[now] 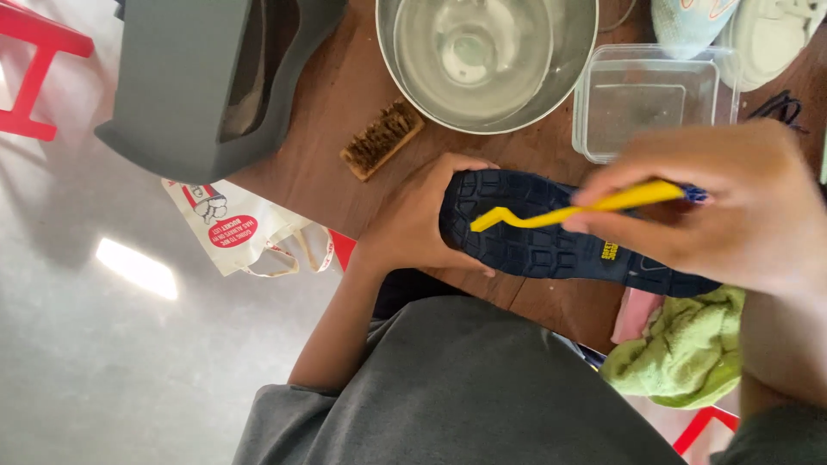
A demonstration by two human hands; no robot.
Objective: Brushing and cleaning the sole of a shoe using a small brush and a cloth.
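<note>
A: Well, what is in the hands?

B: The left hand [413,226] is wrapped around one end of a dark blue shoe [551,237], turned sole up at the centre of the frame, over the edge of the brown wooden table [332,112]. The right hand [732,207], at centre right, pinches a yellow brush [573,211] whose bent head lies against the sole.

A: And around them?

B: At the top centre stands a metal bowl [487,60] with soapy water, and just right of it a clear plastic container [655,99]. A bristle brush [382,138] lies left of the bowl, near a grey box [198,82] in the upper left. A green cloth [689,349] is bunched at lower right, below the shoe. Pale shoes [758,34] sit in the top right corner. A printed bag [237,228] lies on the floor, left of the table.
</note>
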